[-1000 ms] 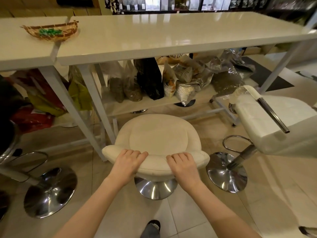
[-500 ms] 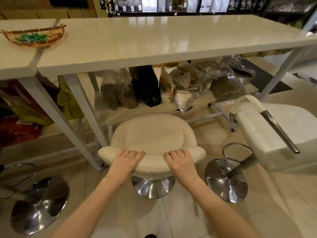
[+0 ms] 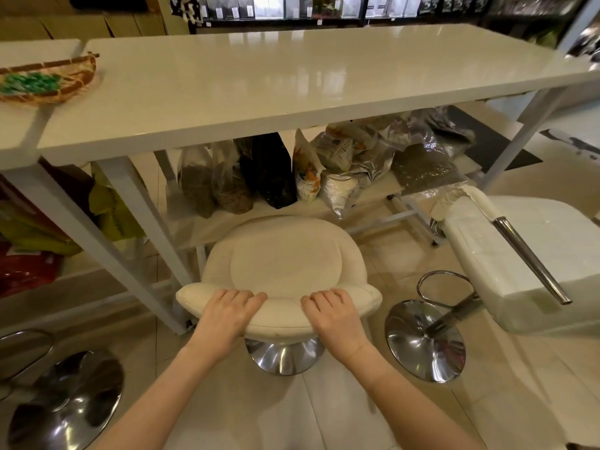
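Note:
A cream padded bar stool (image 3: 285, 264) with a low curved backrest stands on a chrome round base (image 3: 284, 355) right in front of me. My left hand (image 3: 227, 315) grips the left part of the backrest, fingers curled over its top edge. My right hand (image 3: 336, 316) grips the right part the same way. The seat's front edge sits close to the white table (image 3: 259, 92), just under its near edge.
A second white stool (image 3: 519, 264) with a chrome bar tilts at the right on its own chrome base (image 3: 425, 341). Another chrome base (image 3: 65, 401) lies at the lower left. Bags (image 3: 269, 170) crowd the shelf under the table. A wicker basket (image 3: 45, 82) sits on the tabletop's left.
The stool has moved forward toward the table with both hands still holding its backrest, and the view has closed in on the table.

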### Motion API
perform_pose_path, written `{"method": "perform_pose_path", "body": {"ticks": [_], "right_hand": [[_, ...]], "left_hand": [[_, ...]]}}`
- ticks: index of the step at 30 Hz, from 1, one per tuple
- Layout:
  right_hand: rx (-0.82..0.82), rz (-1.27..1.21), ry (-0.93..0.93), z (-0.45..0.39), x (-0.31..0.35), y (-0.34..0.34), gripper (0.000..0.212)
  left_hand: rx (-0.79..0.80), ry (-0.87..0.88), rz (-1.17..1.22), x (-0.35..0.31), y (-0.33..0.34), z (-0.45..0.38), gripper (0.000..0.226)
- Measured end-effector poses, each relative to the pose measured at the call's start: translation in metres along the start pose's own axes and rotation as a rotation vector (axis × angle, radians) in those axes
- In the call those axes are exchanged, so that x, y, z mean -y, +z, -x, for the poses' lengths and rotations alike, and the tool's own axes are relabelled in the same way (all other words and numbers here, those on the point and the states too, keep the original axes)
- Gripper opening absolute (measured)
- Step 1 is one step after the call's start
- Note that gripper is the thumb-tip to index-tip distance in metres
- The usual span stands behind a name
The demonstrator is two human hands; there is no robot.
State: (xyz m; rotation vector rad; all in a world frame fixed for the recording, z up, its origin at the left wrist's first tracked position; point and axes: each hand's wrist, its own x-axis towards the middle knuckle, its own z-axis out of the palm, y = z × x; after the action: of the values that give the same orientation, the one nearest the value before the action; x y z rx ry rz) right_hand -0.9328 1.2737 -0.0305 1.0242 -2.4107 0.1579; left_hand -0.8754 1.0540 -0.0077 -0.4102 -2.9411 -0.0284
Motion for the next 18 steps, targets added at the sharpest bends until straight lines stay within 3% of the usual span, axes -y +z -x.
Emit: {"method": "perform_pose_path", "body": {"ticks": [10,15,18], "right_hand": [[0.171,-0.083,-0.02,0.004,-0.02,-0.02,0.048],[0.163,-0.092,-0.085,0.003,-0.042,-0.027,0.045],[0.218,-0.124,-0.116,0.005,-0.061,-0.031,0.055]], "left_hand": [[-0.062,-0.011,0.083,-0.021,0.001,-0.007,0.078],[-0.038,-0.084,0.065,-0.043,0.005,-0.012,0.078],[-0.014,-0.118,0.054,-0.061,0.005,-0.02,0.074]]}}
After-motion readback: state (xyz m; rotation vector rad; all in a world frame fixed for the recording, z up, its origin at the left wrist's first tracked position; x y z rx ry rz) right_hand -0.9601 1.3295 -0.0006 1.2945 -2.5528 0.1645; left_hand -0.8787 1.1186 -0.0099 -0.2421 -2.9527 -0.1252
